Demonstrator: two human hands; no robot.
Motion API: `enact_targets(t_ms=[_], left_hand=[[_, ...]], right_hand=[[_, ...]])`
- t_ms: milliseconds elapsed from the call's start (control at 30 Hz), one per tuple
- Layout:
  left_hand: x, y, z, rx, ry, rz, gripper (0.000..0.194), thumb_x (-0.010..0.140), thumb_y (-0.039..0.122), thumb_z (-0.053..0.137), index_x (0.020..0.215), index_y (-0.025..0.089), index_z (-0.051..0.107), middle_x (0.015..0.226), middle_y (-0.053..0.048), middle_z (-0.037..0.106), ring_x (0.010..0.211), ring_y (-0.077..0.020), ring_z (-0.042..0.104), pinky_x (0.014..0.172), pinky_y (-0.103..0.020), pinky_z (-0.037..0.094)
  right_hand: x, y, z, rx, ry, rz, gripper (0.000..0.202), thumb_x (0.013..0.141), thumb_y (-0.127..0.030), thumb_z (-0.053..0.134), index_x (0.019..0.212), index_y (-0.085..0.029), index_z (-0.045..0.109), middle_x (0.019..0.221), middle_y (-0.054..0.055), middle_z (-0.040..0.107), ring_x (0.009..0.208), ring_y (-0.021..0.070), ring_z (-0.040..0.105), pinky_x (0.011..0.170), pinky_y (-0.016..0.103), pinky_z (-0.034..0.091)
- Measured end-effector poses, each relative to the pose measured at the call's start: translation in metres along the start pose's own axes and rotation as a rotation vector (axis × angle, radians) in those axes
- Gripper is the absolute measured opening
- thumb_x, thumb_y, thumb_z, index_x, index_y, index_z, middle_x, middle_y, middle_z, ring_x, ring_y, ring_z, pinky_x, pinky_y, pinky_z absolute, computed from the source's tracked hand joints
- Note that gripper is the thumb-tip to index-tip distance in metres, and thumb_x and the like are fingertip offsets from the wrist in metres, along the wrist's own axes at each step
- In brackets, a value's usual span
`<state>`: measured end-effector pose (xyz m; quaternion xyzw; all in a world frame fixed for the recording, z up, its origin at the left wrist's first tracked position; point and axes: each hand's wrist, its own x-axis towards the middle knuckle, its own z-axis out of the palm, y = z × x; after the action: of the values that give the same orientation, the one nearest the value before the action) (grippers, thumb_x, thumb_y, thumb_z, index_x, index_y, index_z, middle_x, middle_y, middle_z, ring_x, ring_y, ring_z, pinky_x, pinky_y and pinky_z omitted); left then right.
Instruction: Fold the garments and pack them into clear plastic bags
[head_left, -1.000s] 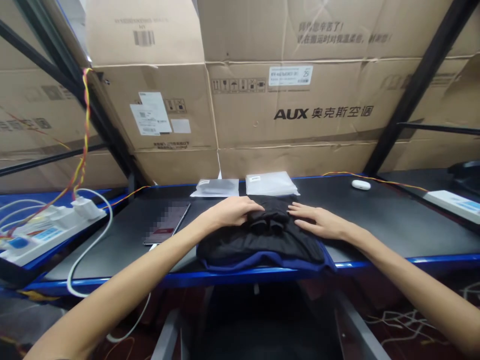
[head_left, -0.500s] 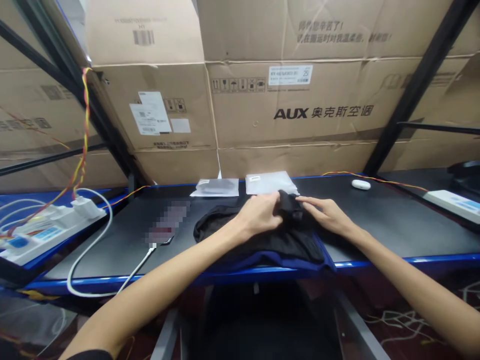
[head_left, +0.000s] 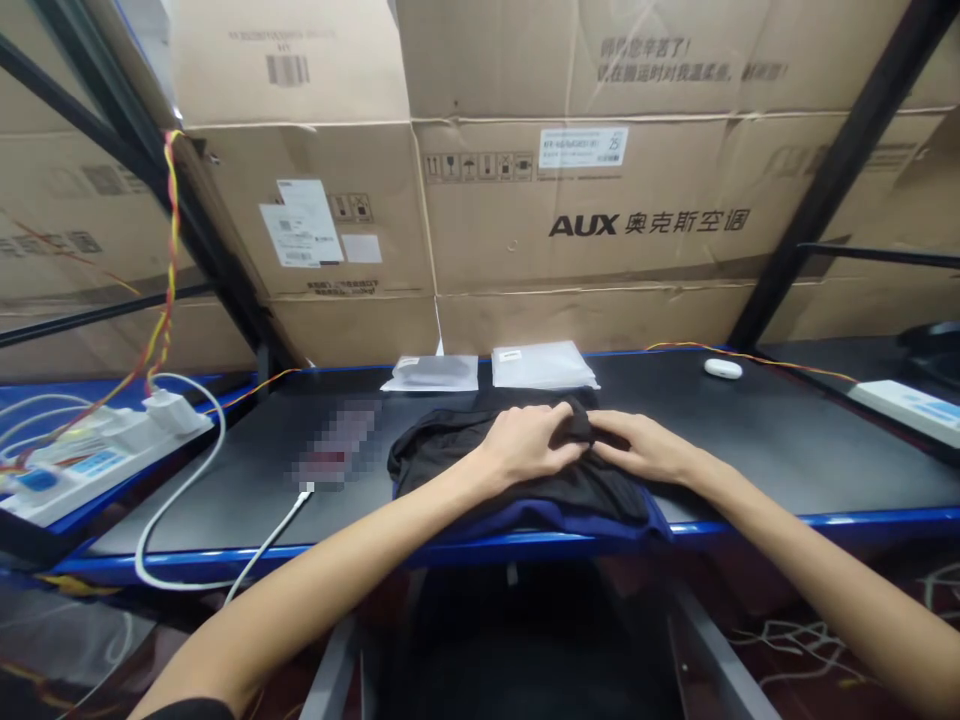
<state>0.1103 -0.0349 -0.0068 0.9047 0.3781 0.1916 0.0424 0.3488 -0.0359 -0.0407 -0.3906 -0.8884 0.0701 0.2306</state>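
Black cloth (head_left: 442, 445), apparently a folded garment, lies bunched at the front edge of the table, with dark blue fabric (head_left: 525, 520) beneath it along the edge. My left hand (head_left: 525, 440) rests over its middle, thumb and fingers closed on a raised fold. From the right, my right hand (head_left: 645, 445) meets it, its fingertips pinching the same black fold right beside the left fingers. Part of the cloth is hidden under my left forearm.
Two flat white packets (head_left: 544, 365) lie behind the cloth. A blurred-out phone (head_left: 334, 450) with a white cable (head_left: 289, 530) is on the left. Power strips (head_left: 911, 412) sit at both sides, a white earbud case (head_left: 723, 369) at back right. Cardboard boxes (head_left: 487, 240) stand behind.
Both hands have come lower and nearer to me with the black fold, which stood higher before. My right hand's fingers have closed from a flatter, stretched pose onto the fold.
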Motion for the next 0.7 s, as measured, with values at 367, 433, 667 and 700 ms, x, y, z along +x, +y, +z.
enact_targets(t_ms=[367,433,667,700], left_hand=[[-0.029,-0.027,-0.037,-0.075,0.297,-0.169,0.04,0.09,0.028,0.051,0.129,0.025,0.055,0.065,0.003,0.063,0.054,-0.0153,0.058,0.062,-0.026,0.043],[-0.039,-0.035,-0.038,0.033,0.239,-0.219,0.032,0.09,0.029,0.05,0.119,0.028,0.063,0.067,0.002,0.064,0.058,-0.0163,0.06,0.065,-0.027,0.044],[-0.058,-0.052,-0.037,0.32,0.038,-0.303,0.023,0.085,0.033,0.054,0.099,0.025,0.071,0.102,-0.008,0.064,0.096,-0.026,0.061,0.066,-0.03,0.049],[-0.057,-0.051,-0.04,0.318,0.059,-0.267,0.024,0.083,0.03,0.055,0.101,0.024,0.07,0.106,-0.008,0.062,0.1,-0.0266,0.059,0.068,-0.031,0.05]], right_hand=[[-0.001,0.012,0.003,-0.023,0.051,-0.009,0.043,0.09,-0.028,0.054,0.131,-0.022,0.062,0.131,0.008,0.066,0.122,0.026,0.061,0.105,0.044,0.049],[-0.001,0.012,0.002,-0.008,0.067,-0.003,0.045,0.088,-0.025,0.053,0.132,-0.022,0.062,0.13,0.007,0.067,0.12,0.025,0.062,0.105,0.042,0.05],[-0.001,0.011,0.001,0.02,0.056,-0.001,0.05,0.084,-0.018,0.051,0.132,-0.025,0.063,0.137,0.004,0.062,0.125,0.0236,0.059,0.109,0.04,0.046],[-0.001,0.011,0.001,0.018,0.049,0.001,0.05,0.083,-0.017,0.051,0.132,-0.025,0.063,0.137,0.005,0.061,0.124,0.0237,0.059,0.108,0.041,0.046]])
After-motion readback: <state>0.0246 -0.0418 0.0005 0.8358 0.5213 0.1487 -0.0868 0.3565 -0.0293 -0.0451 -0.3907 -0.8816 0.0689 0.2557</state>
